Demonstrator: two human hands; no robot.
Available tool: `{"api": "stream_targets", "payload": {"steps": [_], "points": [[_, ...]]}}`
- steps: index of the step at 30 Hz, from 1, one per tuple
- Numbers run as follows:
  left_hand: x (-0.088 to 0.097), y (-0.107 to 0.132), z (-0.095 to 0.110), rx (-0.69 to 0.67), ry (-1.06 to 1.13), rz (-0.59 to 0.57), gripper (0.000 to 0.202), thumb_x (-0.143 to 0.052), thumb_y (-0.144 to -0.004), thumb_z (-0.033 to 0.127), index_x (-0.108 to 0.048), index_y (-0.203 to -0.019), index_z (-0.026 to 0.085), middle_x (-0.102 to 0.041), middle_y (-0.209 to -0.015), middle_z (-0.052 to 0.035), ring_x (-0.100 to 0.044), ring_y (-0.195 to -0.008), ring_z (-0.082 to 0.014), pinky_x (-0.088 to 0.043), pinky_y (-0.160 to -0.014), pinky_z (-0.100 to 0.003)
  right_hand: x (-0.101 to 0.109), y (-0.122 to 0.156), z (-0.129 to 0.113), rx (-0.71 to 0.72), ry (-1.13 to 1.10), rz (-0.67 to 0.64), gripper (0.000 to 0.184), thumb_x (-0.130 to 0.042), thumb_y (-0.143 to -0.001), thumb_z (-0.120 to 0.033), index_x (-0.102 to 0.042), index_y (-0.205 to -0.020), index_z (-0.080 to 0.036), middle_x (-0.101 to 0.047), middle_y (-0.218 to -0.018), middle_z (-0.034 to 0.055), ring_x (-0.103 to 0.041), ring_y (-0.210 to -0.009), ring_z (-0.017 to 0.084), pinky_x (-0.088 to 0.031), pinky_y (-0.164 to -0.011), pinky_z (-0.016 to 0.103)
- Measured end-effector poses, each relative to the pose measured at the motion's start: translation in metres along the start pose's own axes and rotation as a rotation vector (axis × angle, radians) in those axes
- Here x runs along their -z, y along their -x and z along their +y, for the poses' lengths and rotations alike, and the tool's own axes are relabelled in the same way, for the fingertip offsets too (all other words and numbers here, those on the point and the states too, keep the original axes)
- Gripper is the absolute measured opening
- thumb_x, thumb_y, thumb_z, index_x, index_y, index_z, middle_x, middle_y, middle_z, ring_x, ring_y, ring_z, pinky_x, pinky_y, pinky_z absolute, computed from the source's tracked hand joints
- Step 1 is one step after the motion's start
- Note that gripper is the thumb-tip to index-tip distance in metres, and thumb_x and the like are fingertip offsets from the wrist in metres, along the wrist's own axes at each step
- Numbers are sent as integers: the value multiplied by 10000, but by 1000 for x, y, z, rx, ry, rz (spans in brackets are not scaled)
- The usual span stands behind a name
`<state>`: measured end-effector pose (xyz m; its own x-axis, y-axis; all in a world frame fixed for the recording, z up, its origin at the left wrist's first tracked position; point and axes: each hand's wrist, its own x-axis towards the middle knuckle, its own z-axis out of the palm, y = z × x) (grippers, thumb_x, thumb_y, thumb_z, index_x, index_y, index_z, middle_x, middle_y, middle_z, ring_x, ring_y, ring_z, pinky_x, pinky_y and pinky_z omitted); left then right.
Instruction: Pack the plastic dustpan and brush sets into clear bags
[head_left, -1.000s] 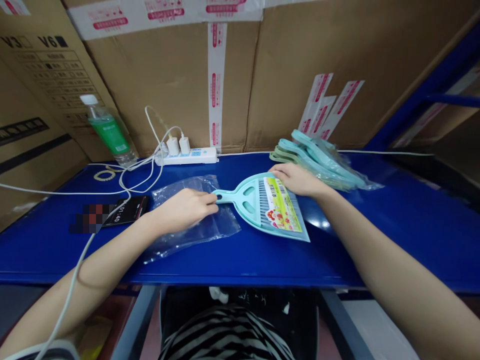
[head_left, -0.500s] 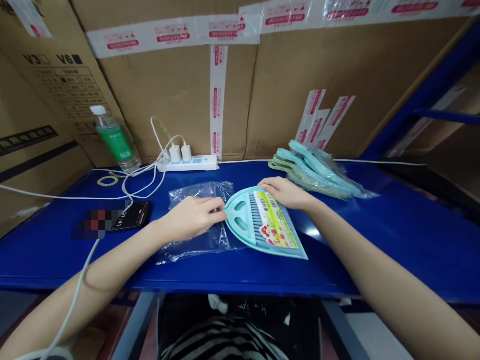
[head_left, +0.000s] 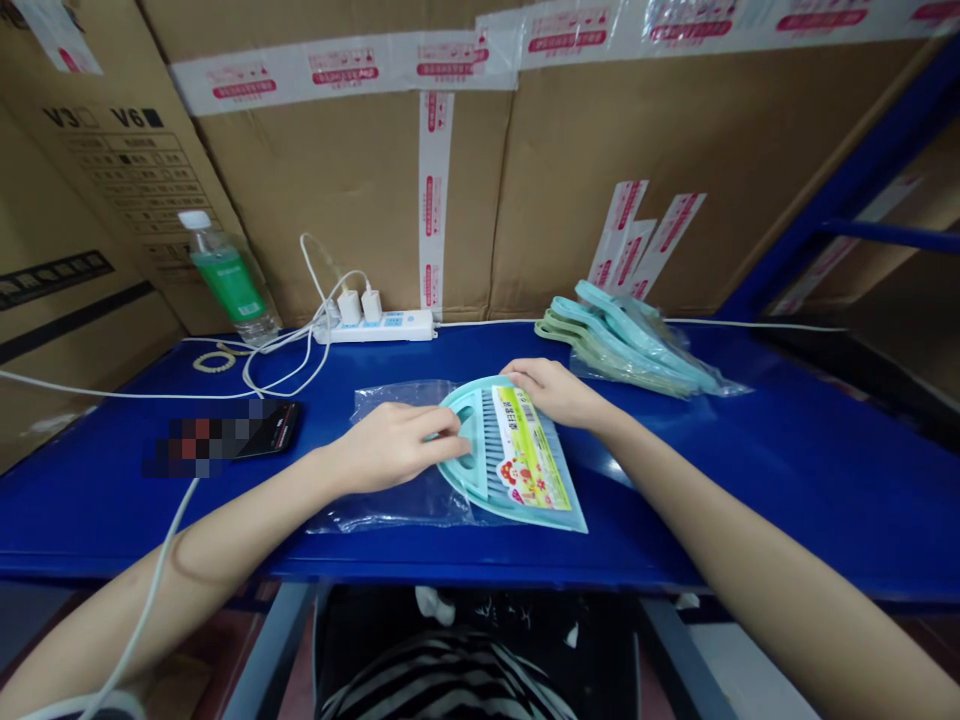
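A light-blue dustpan (head_left: 574, 518) lies flat at the middle of the table, with a matching hand brush (head_left: 475, 468) nested in it. Across the bristles sits a yellow and white printed label (head_left: 531, 450). My left hand (head_left: 397, 447) is at the rounded end, its fingers curled over the brush's handle cut-outs; its fingertips are partly hidden. At the far edge, my right hand (head_left: 551, 390) grips the dustpan's rim. Beneath my left hand and the dustpan spreads a clear plastic bag (head_left: 390, 510).
Several bagged blue and green dustpan sets (head_left: 637, 345) lie at the back right. Behind my left hand are a power strip (head_left: 405, 325) with chargers and looping white cables, a bottle (head_left: 229, 280), a beaded bracelet (head_left: 214, 361) and a phone (head_left: 274, 430). Cardboard (head_left: 360, 200) walls the back.
The dustpan with its brush has shifted a little left, over more of the plastic bag. My left fingers have moved from its rounded edge onto the brush handle. My right hand has followed leftward.
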<state>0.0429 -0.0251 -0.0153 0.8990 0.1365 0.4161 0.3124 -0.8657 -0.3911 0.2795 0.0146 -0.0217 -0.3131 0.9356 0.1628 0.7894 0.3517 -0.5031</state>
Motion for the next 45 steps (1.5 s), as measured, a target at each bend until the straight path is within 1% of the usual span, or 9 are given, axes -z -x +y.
{"api": "stream_targets", "payload": {"steps": [6, 8, 14, 17, 22, 27, 37, 42, 45], "points": [[4, -2, 2, 7, -56, -26, 294, -324, -930, 128, -575, -1056, 214, -661, -885, -31, -608, -724, -118, -469, -587, -225, -3, -2, 5, 9, -41, 21, 259, -405, -856, -123, -648, -797, -191, -711, -828, 46, -650, -782, 195, -481, -723, 279], [9, -2, -5, 123, -138, -62, 276, -345, -926, 168, -585, -1058, 198, -664, -887, -62, -624, -748, -155, -464, -584, -251, -2, -2, 5, 8, -59, 1, 259, -407, -858, -128, -654, -807, -188, -712, -832, 46, -649, -780, 194, -482, -724, 280], [20, 8, -32, 861, -352, -471, 334, -296, -832, 86, -624, -897, 82, -650, -684, -164, -656, -664, -295, -423, -521, -328, 0, -4, 9, -66, -69, -1, 263, -405, -864, -126, -658, -808, -170, -714, -852, 64, -654, -806, 205, -484, -743, 294], [19, 11, -36, 979, -343, -659, 358, -285, -798, 48, -617, -932, 49, -666, -710, -213, -674, -730, -335, -451, -562, -353, 2, -5, 13, -75, -63, 23, 264, -407, -860, -116, -654, -788, -176, -717, -856, 67, -655, -819, 209, -486, -759, 303], [16, 3, -31, 975, -197, -822, 357, -290, -841, 98, -576, -1051, 67, -688, -806, -215, -684, -813, -337, -480, -621, -366, 2, -6, 17, -86, -56, 23, 265, -404, -860, -110, -645, -774, -182, -717, -851, 62, -657, -815, 207, -487, -748, 298], [14, -1, -28, 962, -82, -797, 357, -286, -863, 127, -507, -1137, 67, -691, -808, -179, -686, -794, -309, -475, -645, -364, 0, -4, 13, -60, -52, 21, 257, -403, -857, -105, -632, -777, -191, -714, -846, 52, -652, -804, 198, -481, -736, 284], [11, -2, -25, 1013, 250, -642, 341, -275, -874, 108, -424, -1176, 61, -568, -472, 10, -636, -530, -214, -461, -636, -324, -5, 0, 2, -37, -40, 54, 220, -419, -853, -107, -618, -812, -192, -705, -882, 54, -637, -828, 201, -465, -760, 293], [11, 7, -33, 969, 420, -619, 423, -301, -738, -4, -428, -1120, 126, -524, -450, 75, -609, -457, -151, -448, -528, -233, -10, -3, 10, -61, -94, 56, 181, -466, -837, -118, -625, -793, -192, -708, -873, 55, -644, -829, 203, -481, -771, 313], [9, 14, -39, 932, 549, -531, 358, -294, -755, 19, -422, -1055, 163, -558, -551, 73, -607, -435, -107, -449, -475, -189, -12, -4, 14, -68, -166, 43, 167, -484, -834, -131, -626, -769, -190, -708, -853, 53, -651, -813, 195, -498, -759, 313]]}}
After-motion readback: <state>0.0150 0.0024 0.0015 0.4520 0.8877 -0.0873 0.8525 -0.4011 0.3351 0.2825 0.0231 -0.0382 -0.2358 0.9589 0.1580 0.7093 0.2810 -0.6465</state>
